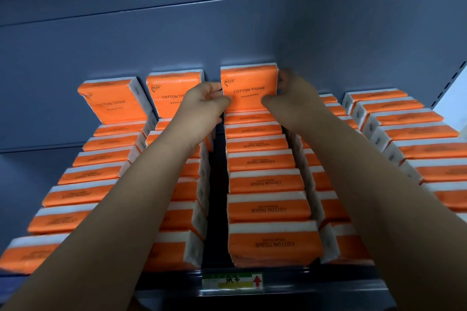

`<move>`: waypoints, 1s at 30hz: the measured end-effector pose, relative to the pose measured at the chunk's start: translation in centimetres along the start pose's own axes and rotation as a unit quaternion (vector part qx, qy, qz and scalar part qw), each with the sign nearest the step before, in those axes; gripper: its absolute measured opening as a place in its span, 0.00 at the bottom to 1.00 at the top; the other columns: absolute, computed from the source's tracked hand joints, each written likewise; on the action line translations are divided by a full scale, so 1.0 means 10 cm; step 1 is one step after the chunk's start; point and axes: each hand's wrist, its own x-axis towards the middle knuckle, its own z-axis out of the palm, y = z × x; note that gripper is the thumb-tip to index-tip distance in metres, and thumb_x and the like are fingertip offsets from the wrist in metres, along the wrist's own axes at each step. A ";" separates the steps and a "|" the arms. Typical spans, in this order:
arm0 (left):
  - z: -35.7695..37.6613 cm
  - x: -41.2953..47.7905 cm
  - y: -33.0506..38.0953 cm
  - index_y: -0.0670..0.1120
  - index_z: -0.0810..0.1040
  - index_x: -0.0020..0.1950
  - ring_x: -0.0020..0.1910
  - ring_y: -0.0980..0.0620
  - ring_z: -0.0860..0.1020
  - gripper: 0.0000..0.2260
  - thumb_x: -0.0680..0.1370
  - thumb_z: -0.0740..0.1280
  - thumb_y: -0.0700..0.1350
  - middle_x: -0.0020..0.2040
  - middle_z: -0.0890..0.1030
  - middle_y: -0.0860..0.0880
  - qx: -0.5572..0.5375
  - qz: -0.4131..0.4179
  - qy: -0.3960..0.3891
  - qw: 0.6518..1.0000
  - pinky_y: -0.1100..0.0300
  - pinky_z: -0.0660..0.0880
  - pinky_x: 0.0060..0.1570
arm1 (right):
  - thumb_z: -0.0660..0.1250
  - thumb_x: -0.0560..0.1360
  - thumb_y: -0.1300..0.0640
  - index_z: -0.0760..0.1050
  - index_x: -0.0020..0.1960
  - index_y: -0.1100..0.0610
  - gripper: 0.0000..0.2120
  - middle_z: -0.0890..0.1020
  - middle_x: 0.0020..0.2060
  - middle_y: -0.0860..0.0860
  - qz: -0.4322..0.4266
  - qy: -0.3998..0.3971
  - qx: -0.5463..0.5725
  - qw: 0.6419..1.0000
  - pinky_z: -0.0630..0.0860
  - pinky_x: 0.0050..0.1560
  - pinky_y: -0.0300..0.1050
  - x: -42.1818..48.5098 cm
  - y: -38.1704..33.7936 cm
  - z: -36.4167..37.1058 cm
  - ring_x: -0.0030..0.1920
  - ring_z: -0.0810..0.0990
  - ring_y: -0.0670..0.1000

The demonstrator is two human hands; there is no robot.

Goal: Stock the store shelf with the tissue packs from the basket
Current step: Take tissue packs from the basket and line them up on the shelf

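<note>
Grey-blue metal backing (252,33) rises behind a store shelf (316,278) packed with orange tissue packs, and against that panel stands the pack in hand (249,88) — upright, its "COTTON TISSUE" face turned toward the person, at the far end of the row that runs between the two forearms.

The left hand (206,98) has its fingers curled onto the pack's left edge, and the right hand (290,93) closes around its right edge, thumb low at the front; both grip it from the sides, only partly closed. Directly below the hands, the middle row (267,182) lies flat, pack after pack, coming back toward the shelf lip. Left of the left hand two more packs (174,93) stand upright at the back of their rows; right of the right arm further rows (414,134) lie flat. Beneath the wrists, on the shelf edge, sits a price label (232,283) with a red arrow. The basket is not in view.

The step appears to be seating this pack at the back — the shelf looks nearly full. The next move likely calls for squaring it against the panel, releasing without tipping it forward, then reaching for another.
</note>
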 end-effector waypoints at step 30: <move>-0.08 -0.51 0.12 0.39 0.77 0.62 0.54 0.37 0.78 0.17 0.82 0.65 0.52 0.55 0.81 0.40 0.411 0.204 0.126 0.879 0.45 0.75 0.50 | 0.59 0.84 0.42 0.72 0.55 0.54 0.15 0.77 0.46 0.49 -0.089 -0.002 -0.144 0.986 0.70 0.42 0.47 -0.85 -0.25 -0.14 0.47 0.76 0.52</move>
